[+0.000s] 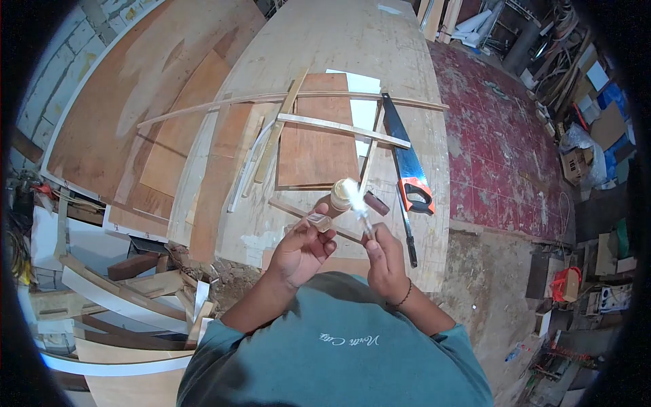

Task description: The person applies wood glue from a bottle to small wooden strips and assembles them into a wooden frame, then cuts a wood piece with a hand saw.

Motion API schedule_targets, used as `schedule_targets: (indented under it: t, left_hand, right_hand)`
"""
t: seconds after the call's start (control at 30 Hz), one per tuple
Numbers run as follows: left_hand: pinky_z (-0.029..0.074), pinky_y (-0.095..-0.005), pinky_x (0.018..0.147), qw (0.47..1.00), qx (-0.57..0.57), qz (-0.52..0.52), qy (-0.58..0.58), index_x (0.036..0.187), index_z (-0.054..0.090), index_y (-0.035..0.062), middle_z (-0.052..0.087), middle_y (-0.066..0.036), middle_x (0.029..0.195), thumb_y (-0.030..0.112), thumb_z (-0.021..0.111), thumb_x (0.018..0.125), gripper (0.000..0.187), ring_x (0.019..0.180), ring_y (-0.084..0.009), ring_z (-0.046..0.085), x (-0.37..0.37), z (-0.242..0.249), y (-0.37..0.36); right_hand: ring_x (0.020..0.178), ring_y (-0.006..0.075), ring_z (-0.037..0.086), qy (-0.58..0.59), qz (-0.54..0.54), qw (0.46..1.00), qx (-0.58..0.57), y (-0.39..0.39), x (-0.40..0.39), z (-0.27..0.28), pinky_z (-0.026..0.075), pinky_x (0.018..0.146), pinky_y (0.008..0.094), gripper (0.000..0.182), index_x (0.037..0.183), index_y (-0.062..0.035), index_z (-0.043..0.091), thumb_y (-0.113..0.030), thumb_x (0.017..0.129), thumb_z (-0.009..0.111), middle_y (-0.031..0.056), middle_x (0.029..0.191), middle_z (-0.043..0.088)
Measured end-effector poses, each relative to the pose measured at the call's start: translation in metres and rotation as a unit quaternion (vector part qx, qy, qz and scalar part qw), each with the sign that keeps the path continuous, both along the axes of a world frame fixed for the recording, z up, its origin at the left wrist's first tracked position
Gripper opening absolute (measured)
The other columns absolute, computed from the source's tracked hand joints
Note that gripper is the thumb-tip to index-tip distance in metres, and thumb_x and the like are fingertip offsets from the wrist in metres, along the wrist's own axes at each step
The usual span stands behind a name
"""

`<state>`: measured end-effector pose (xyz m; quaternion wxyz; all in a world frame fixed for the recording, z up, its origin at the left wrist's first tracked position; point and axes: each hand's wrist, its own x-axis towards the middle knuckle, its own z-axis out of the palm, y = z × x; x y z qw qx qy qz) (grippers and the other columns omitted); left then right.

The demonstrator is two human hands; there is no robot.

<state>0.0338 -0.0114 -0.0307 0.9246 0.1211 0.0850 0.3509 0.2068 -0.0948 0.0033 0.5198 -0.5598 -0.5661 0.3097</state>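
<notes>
My left hand (302,254) has its fingers curled round a small, boxy, partly see-through piece (319,220). In my right hand (388,264) is a slim stick-like tool with a bright white end (359,203); glare hides its exact kind. Just beyond the two hands stands a round jar (341,195) with a pale cream top. A small dark reddish-brown block (376,203) lies to its right. Behind the jar, a flat reddish-brown plywood panel (317,136) rests on the worktable (271,41), with a wooden strip (342,129) lying across its upper part.
A handsaw (404,159) with an orange and black handle lies right of the panel, near a thin black-ended rod (410,247). Long strips (203,107) cross the table. Large boards (149,88) lean left; curved wooden pieces (122,298) lie lower left. Red tiled floor (488,149) is at right.
</notes>
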Motion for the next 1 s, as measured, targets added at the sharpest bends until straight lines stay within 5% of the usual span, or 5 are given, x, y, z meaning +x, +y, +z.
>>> schedule_targets:
  t: [0.13, 0.2, 1.0]
  left_hand:
    - [0.044, -0.0287, 0.078, 0.998, -0.001, 0.041, 0.047, 0.129, 0.043, 0.0104, 0.059, -0.003, 0.106, 0.012, 0.060, 0.086, 0.047, 0.095, -0.0147, 0.056, 0.004, 0.004, -0.002]
    - [0.043, -0.0289, 0.078, 0.997, 0.010, 0.049, 0.057, 0.130, 0.042, 0.0112, 0.057, -0.003, 0.108, 0.012, 0.060, 0.086, 0.048, 0.095, -0.0149, 0.055, 0.007, 0.002, -0.003]
    - [0.041, -0.0309, 0.076, 0.987, 0.017, 0.140, 0.074, 0.127, 0.039, 0.0115, 0.056, -0.003, 0.097, 0.009, 0.063, 0.082, 0.051, 0.090, -0.0171, 0.052, 0.006, 0.007, 0.005]
  right_hand:
    - [0.054, 0.0192, 0.046, -0.041, 0.011, 0.998, -0.036, -0.006, -0.007, -0.003, 0.037, 0.052, 0.0321, 0.021, 0.089, 0.0004, 0.051, -0.019, 0.092, 0.044, 0.0114, 0.064, 0.048]
    - [0.062, 0.0372, 0.056, -0.096, 0.029, 0.994, -0.039, -0.006, -0.009, -0.010, 0.043, 0.056, 0.0419, 0.018, 0.091, -0.0009, 0.050, -0.019, 0.091, 0.046, 0.0187, 0.066, 0.054]
    - [0.060, 0.0360, 0.056, -0.121, 0.036, 0.992, -0.020, -0.003, -0.005, -0.009, 0.043, 0.055, 0.0431, 0.016, 0.090, -0.0016, 0.051, -0.017, 0.087, 0.052, 0.0171, 0.065, 0.054]
